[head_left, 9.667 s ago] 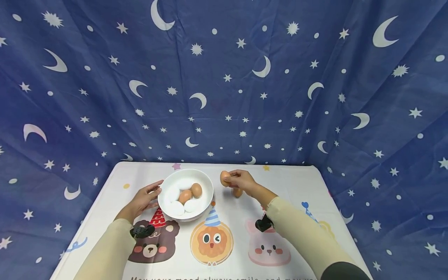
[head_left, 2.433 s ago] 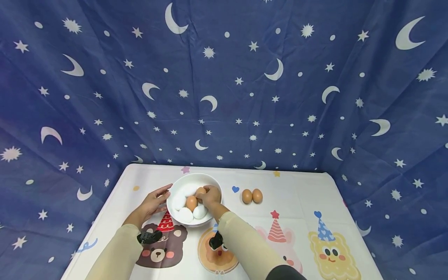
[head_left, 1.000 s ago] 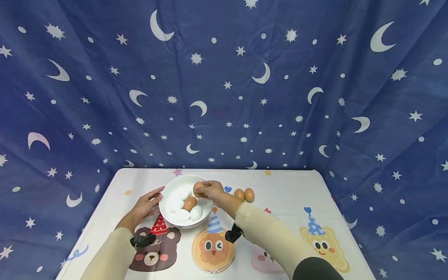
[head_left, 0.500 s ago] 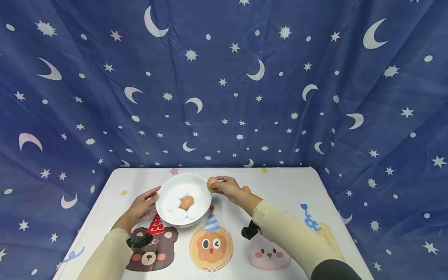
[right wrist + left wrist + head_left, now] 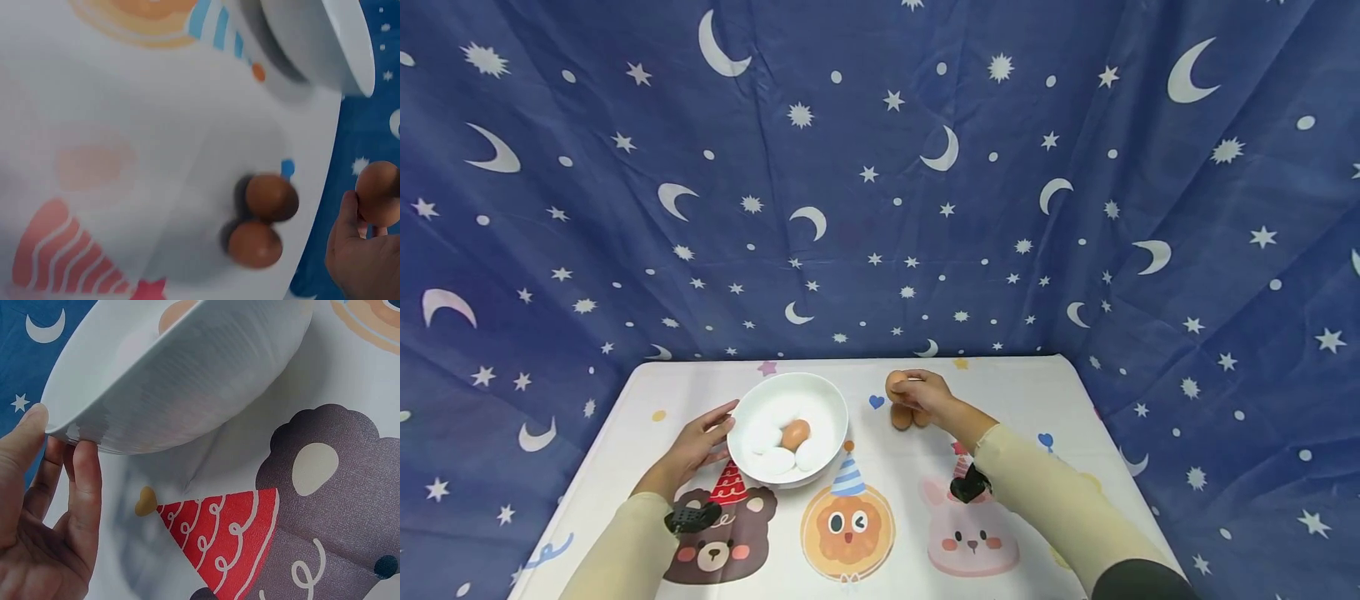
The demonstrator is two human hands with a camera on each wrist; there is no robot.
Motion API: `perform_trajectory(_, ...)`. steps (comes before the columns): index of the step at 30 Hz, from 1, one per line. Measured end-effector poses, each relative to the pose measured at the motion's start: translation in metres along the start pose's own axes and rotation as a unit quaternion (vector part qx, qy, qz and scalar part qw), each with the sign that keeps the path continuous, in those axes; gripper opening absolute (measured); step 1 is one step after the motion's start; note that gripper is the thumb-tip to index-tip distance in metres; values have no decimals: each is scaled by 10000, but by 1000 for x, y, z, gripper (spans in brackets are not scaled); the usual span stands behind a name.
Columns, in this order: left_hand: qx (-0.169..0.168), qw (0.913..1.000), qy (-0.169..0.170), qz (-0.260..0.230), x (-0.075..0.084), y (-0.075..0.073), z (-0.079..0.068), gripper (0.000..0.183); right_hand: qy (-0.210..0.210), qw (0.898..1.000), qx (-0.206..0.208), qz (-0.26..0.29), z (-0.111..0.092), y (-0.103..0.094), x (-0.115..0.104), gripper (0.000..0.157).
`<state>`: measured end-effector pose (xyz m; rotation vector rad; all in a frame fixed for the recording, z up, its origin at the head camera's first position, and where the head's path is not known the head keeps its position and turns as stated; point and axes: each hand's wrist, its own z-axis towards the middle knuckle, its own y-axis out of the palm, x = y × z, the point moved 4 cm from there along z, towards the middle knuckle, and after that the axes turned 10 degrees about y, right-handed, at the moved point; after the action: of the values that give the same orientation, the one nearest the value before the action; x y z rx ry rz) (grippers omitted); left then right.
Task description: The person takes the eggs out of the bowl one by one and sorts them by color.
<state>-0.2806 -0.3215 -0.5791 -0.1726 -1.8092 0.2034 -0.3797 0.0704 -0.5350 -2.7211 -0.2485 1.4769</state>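
A white bowl [image 5: 830,402] stands on the table with one brown egg [image 5: 795,434] and several white eggs [image 5: 811,455] inside. At its left side my left hand [image 5: 696,442] holds the rim; the left wrist view has the thumb at the edge and the fingers against the outer wall. Out to the right, my right hand [image 5: 927,393] pinches a brown egg [image 5: 379,192] between thumb and fingertips, raised above the tabletop. Just below that hand, two brown eggs lie side by side, a left one [image 5: 270,197] and a right one [image 5: 255,244], the latter partly covered in the head view.
A white tablecloth [image 5: 1000,392] with printed cartoon figures covers the table. Behind its far edge hangs a dark blue curtain [image 5: 880,208] with moons and stars. A black wrist camera [image 5: 692,517] sits at the left wrist, another camera [image 5: 970,483] at the right.
My right hand has lifted a brown egg out of the bowl and carried it right, over the two eggs on the cloth. My left hand has stayed at the bowl's rim.
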Motion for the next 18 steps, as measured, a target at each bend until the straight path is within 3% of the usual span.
perform_trajectory(18, -83, 10000, -53, -3, -5, -4, 8, 61, 279, 9984, 468, 121, 21, -76, 21, 57)
